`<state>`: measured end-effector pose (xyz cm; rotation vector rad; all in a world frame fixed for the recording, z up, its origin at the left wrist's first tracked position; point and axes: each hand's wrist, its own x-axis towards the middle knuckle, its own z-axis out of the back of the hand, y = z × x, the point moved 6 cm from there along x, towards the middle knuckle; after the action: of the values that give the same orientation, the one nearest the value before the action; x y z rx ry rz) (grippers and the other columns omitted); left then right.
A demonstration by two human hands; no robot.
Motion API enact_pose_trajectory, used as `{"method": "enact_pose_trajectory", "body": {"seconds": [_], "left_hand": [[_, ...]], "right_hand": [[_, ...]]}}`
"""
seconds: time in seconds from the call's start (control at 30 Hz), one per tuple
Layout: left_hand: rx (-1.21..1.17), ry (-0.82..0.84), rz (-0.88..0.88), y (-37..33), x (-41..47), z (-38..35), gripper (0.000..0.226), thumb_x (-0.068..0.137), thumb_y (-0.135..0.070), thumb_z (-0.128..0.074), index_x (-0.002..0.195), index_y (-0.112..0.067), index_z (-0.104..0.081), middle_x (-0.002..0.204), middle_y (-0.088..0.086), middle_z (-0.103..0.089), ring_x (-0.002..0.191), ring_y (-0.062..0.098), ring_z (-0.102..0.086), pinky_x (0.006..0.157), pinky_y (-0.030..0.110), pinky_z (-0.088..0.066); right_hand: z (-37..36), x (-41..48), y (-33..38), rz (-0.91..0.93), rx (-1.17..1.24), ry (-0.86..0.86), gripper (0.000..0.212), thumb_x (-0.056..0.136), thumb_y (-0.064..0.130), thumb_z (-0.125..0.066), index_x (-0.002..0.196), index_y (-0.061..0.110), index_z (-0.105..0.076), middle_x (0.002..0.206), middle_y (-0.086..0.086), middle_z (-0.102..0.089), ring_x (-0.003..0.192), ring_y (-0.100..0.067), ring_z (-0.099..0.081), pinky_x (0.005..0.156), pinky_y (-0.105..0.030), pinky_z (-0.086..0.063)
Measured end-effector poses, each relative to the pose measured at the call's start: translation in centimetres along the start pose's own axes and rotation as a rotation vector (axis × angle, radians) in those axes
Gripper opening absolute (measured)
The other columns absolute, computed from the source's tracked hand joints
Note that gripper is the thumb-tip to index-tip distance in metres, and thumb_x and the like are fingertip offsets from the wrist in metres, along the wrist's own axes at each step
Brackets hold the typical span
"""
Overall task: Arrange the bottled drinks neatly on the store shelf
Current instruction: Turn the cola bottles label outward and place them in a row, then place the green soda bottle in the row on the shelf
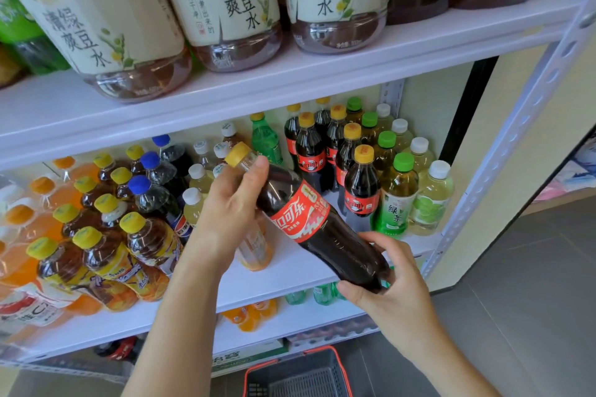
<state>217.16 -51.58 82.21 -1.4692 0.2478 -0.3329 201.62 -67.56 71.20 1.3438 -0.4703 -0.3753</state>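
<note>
I hold a cola bottle (309, 219) with a yellow cap and red label, tilted in front of the middle shelf (277, 280). My left hand (230, 203) grips its neck and shoulder. My right hand (383, 284) cups its base. Behind it, on the right of the shelf, stand rows of cola bottles (361, 187), green-capped tea bottles (398, 193) and white-capped pale drinks (432, 196). An orange-labelled bottle (256, 251) stands partly hidden behind my left hand.
Yellow-capped tea bottles (106, 251), blue-capped bottles (151, 193) and orange drinks (19, 235) fill the shelf's left. Large cream-labelled bottles (232, 3) stand on the upper shelf. A red-rimmed basket (296, 374) sits on the floor below. A perforated metal post (522, 126) bounds the right side.
</note>
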Motion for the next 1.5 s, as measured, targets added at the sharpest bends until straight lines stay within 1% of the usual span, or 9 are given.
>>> {"method": "enact_pose_trajectory", "body": {"seconds": [0.17, 0.23, 0.4, 0.73, 1.07, 1.17, 1.27, 1.37, 1.5], "left_hand": [[0.170, 0.036, -0.121, -1.5, 0.9, 0.0, 0.047, 0.090, -0.046, -0.059, 0.113, -0.005, -0.055, 0.099, 0.010, -0.074, 0.090, 0.020, -0.073, 0.067, 0.039, -0.061], [0.392, 0.002, -0.207, -1.9, 1.4, -0.5, 0.047, 0.090, -0.054, -0.060, 0.112, -0.013, -0.053, 0.096, 0.007, -0.073, 0.091, 0.026, -0.072, 0.074, 0.050, -0.059], [0.873, -0.106, -0.494, -1.8, 2.5, -3.0, 0.036, 0.094, -0.045, -0.059, 0.114, -0.016, -0.051, 0.082, 0.003, -0.070, 0.077, 0.032, -0.066, 0.063, 0.040, -0.049], [0.828, -0.073, -0.364, 3.2, 10.1, -7.2, 0.038, 0.095, -0.035, -0.062, 0.119, -0.009, -0.051, 0.094, 0.014, -0.070, 0.088, 0.041, -0.065, 0.063, 0.035, -0.039], [0.764, -0.061, -0.238, 4.9, 13.0, -8.6, 0.046, 0.089, -0.037, -0.070, 0.125, -0.011, -0.055, 0.108, 0.007, -0.070, 0.100, 0.029, -0.065, 0.076, 0.030, -0.048], [0.685, -0.026, -0.140, 5.4, 13.0, -7.8, 0.049, 0.083, -0.032, -0.072, 0.127, -0.017, -0.057, 0.116, 0.001, -0.069, 0.106, 0.021, -0.064, 0.085, 0.028, -0.049], [0.693, -0.210, -0.267, 3.6, 12.9, -5.5, 0.034, 0.084, -0.018, -0.065, 0.117, -0.013, -0.065, 0.106, 0.001, -0.068, 0.100, 0.023, -0.064, 0.079, 0.026, -0.046], [0.904, -0.328, -0.360, 2.0, 14.6, -4.4, 0.028, 0.082, -0.002, -0.058, 0.109, 0.003, -0.064, 0.110, 0.021, -0.065, 0.106, 0.038, -0.059, 0.093, 0.039, -0.042], [1.357, -0.225, -0.155, 3.2, 18.6, -3.8, 0.029, 0.094, -0.015, -0.052, 0.121, -0.004, -0.056, 0.126, 0.016, -0.059, 0.120, 0.034, -0.053, 0.099, 0.040, -0.040]], "right_hand": [[0.4, 1.1, 0.2, 0.090, -0.285, 0.007, 0.063, 0.066, 0.026, -0.088, 0.117, 0.040, -0.054, 0.113, 0.014, -0.052, 0.103, 0.003, -0.053, 0.081, -0.010, -0.044], [0.3, 1.9, 0.6, 0.109, -0.503, 0.079, 0.061, 0.075, 0.038, -0.081, 0.129, 0.030, -0.053, 0.118, 0.009, -0.056, 0.107, -0.003, -0.054, 0.084, -0.019, -0.046], [2.4, 4.5, 4.7, 0.365, -0.700, -0.075, 0.048, 0.089, 0.033, -0.060, 0.133, 0.015, -0.051, 0.116, -0.003, -0.057, 0.105, -0.023, -0.055, 0.082, -0.038, -0.050], [2.8, 10.8, 7.0, 0.511, -0.875, -0.160, 0.041, 0.083, 0.009, -0.072, 0.123, 0.007, -0.064, 0.112, -0.016, -0.064, 0.093, -0.039, -0.058, 0.079, -0.047, -0.051], [2.1, 11.8, 6.0, 0.518, -0.760, -0.120, 0.041, 0.082, 0.000, -0.070, 0.122, 0.004, -0.062, 0.111, -0.018, -0.060, 0.089, -0.034, -0.063, 0.064, -0.036, -0.051], [2.2, 11.9, 5.8, 0.503, -0.703, -0.100, 0.043, 0.084, 0.002, -0.067, 0.125, 0.006, -0.059, 0.115, -0.016, -0.058, 0.090, -0.033, -0.061, 0.067, -0.037, -0.052], [2.6, 12.0, 5.1, 0.447, -0.577, -0.097, 0.045, 0.087, 0.004, -0.064, 0.130, 0.010, -0.056, 0.121, -0.009, -0.058, 0.100, -0.026, -0.061, 0.079, -0.044, -0.054], [3.0, 11.3, 4.1, 0.371, -0.449, -0.123, 0.047, 0.090, 0.006, -0.063, 0.136, 0.011, -0.052, 0.125, -0.006, -0.058, 0.110, -0.022, -0.059, 0.091, -0.045, -0.052], [3.3, 9.2, 3.7, 0.391, -0.371, -0.178, 0.045, 0.091, 0.004, -0.061, 0.135, 0.009, -0.051, 0.122, 0.001, -0.055, 0.112, -0.018, -0.057, 0.095, -0.035, -0.051]]}}
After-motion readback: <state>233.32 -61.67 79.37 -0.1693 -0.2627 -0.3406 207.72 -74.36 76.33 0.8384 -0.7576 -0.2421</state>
